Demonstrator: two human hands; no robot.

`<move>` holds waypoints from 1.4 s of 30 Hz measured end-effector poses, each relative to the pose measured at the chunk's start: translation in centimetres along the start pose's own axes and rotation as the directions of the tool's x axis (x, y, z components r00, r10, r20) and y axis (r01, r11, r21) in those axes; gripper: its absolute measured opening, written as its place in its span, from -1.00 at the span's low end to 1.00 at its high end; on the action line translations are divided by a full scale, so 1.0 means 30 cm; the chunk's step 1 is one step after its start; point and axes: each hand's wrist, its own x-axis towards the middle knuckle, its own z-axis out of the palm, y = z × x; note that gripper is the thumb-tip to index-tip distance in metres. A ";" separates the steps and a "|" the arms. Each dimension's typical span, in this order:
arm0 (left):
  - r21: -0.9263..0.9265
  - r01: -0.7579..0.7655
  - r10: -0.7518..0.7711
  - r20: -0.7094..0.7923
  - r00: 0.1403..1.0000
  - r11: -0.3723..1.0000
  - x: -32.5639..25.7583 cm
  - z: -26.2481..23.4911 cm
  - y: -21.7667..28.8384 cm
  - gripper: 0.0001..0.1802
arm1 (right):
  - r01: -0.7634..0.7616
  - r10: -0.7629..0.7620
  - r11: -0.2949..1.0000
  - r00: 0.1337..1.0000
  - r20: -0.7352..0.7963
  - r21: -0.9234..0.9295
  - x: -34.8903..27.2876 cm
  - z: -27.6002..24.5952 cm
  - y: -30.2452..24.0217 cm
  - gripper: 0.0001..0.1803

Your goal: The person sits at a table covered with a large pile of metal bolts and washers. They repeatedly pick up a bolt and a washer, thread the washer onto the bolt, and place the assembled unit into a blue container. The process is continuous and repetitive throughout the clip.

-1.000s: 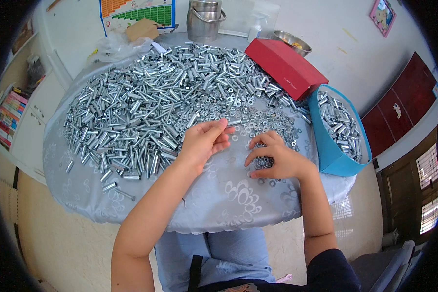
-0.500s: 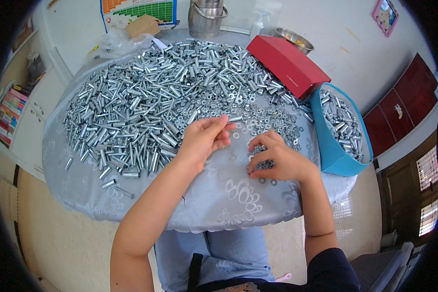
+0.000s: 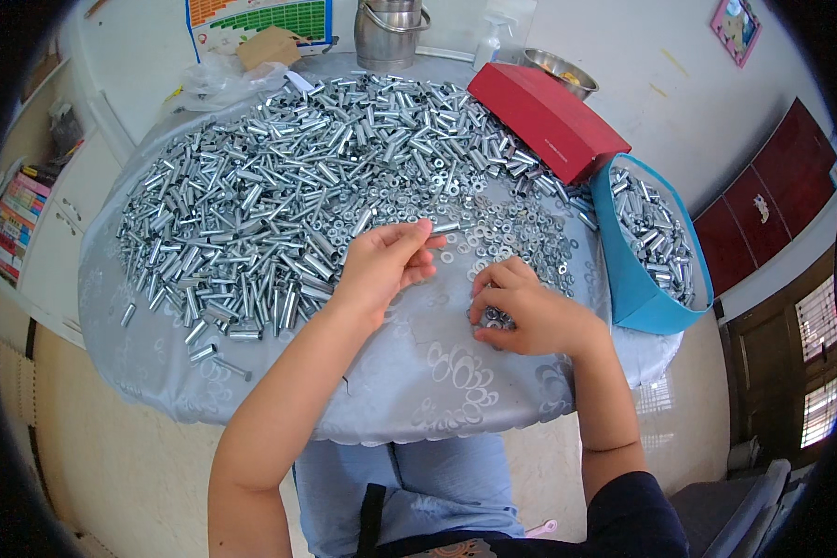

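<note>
Heaped silver metal sleeves [image 3: 251, 214] lie left of and beyond the left hand [image 3: 381, 265] on the round table under a pale grey patterned cloth [image 3: 418, 372]. Left hand pinches one short silver metal sleeve [image 3: 445, 227] at its fingertips, raised just above scattered flat silver washers [image 3: 511, 232]. Right hand [image 3: 530, 316], near and to the right of the left, is curled around a small cluster of washers [image 3: 495, 319] against the cloth. Farther right stands a blue fabric bin [image 3: 637, 288] filled with sleeves; beyond it, a red rectangular box [image 3: 549, 116].
</note>
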 end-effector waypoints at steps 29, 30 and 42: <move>0.190 0.049 -0.070 0.102 0.992 0.981 -0.014 0.018 -0.005 -0.69 | -0.083 0.248 0.942 0.822 -0.512 0.324 0.033 0.005 0.022 -0.86; 0.182 0.046 -0.067 0.114 0.991 0.982 -0.015 0.016 -0.006 -0.69 | -0.108 0.291 0.923 0.823 -0.488 0.369 0.034 0.004 0.020 -0.86; 0.117 0.104 -0.120 0.140 0.983 0.988 -0.017 0.019 -0.001 -0.73 | 0.036 0.367 0.735 0.818 -0.442 0.677 0.041 0.025 0.041 -0.83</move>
